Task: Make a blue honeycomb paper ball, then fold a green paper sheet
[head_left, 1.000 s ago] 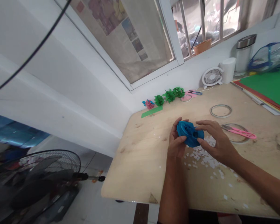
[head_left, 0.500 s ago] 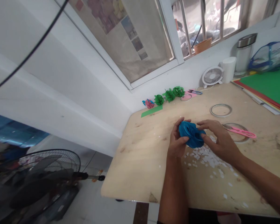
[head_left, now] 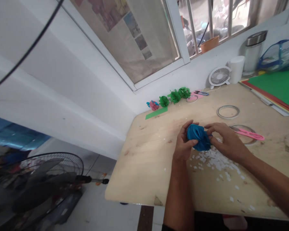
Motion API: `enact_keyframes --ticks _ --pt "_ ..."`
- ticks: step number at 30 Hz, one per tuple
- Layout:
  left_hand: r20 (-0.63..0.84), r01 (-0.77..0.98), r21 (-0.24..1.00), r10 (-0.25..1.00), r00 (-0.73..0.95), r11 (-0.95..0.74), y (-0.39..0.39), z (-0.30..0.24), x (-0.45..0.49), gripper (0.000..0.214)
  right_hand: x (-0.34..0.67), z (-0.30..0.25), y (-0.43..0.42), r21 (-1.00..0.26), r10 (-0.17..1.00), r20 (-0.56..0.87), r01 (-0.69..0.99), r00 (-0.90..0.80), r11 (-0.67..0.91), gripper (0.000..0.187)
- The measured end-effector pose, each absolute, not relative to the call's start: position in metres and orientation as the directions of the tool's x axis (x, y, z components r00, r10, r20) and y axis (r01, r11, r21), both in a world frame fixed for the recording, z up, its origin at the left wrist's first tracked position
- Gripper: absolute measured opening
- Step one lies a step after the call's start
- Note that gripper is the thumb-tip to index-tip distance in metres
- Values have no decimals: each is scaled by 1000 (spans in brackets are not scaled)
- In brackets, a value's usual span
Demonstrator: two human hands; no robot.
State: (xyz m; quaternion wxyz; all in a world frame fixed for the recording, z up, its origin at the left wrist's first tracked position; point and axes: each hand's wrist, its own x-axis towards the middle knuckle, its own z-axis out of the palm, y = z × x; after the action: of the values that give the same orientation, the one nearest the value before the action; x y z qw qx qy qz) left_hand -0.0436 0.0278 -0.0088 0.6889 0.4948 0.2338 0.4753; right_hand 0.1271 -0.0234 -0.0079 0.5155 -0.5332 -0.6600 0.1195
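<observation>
Both my hands grip a blue folded-paper ball (head_left: 198, 137) above the wooden table (head_left: 149, 166). My left hand (head_left: 183, 145) pinches its left side, fingers curled round it. My right hand (head_left: 225, 141) presses its right side with thumb and fingers closed on the paper. Several white paper scraps (head_left: 216, 162) lie on the table just below the ball.
Pink scissors (head_left: 249, 134) rest on a tape ring right of my hands, and another ring (head_left: 228, 111) lies behind. Green paper balls (head_left: 175, 97), a pink one (head_left: 154, 105) and a green strip line the wall. A small white fan (head_left: 218, 77), a steel flask, coloured sheets (head_left: 278, 88) and a floor fan (head_left: 42, 183) are nearby.
My hands have squeezed the blue ball tighter, so it looks more compact. The hands and ball sit slightly further right in view.
</observation>
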Motion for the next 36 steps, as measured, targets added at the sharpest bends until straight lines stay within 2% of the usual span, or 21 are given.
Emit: enact_keyframes --ticks 9,20,28,36 --pt "152 -426 903 893 424 49 29 -10 -44 81 130 -3 -24 -703 848 530 563 7 435 12" --pt "165 -461 886 896 411 48 32 -10 -48 80 135 -5 -24 -631 832 543 599 -112 492 24" --pt "170 -466 883 895 412 47 32 -11 -47 78 135 -6 -22 -515 761 637 667 -124 539 17" --pt "171 -465 885 901 399 38 32 -10 -46 77 136 -10 -19 -389 695 696 718 -181 577 18"
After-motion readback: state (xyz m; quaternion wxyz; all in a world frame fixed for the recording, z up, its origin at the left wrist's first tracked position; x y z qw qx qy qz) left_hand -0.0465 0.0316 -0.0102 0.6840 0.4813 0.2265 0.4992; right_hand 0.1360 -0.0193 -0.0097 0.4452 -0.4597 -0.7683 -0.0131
